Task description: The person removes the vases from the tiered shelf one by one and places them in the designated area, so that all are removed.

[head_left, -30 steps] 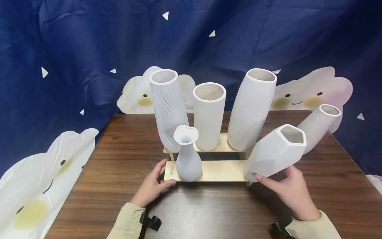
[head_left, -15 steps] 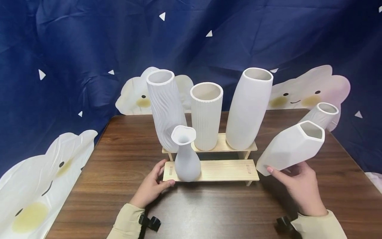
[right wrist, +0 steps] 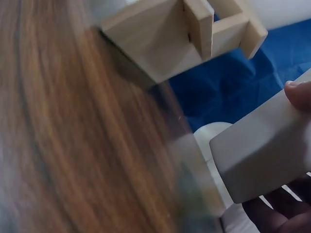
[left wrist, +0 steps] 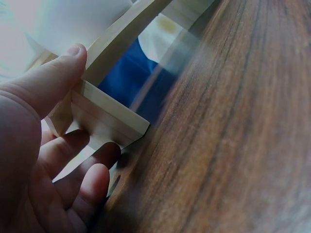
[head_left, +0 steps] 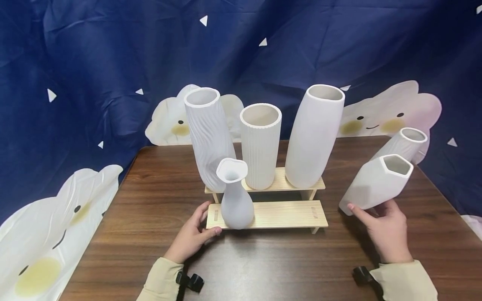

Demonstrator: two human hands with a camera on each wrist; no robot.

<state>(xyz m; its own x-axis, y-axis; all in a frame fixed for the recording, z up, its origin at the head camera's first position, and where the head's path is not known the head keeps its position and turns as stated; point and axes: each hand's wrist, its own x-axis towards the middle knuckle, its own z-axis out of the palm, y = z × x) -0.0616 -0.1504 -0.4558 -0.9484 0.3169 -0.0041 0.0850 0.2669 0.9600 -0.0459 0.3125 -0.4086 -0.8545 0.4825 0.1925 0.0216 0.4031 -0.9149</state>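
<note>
My right hand (head_left: 389, 230) holds a white faceted vase (head_left: 374, 184) near its base, thumb in front, its five-sided mouth tilted up and right. In the right wrist view, the table lies below the vase's base (right wrist: 262, 155). My left hand (head_left: 193, 236) grips the left end of the lower shelf of a two-step wooden stand (head_left: 286, 214). In the left wrist view, its thumb lies over the shelf's edge (left wrist: 116, 36) and its other fingers curl by the leg (left wrist: 109, 116). A small white vase with a wavy rim (head_left: 237, 205) stands on that shelf beside the hand.
On the upper step stand a wavy-textured vase (head_left: 211, 142), a ribbed vase (head_left: 260, 146) and a tall smooth vase (head_left: 314, 138). A slim vase (head_left: 401, 144) is behind the held one, partly covered. A blue curtain (head_left: 241, 50) with clouds hangs behind the brown table (head_left: 150, 179).
My right hand has carried the faceted vase off the right end of the lower shelf, out to the right. My left hand keeps its grip on the stand.
</note>
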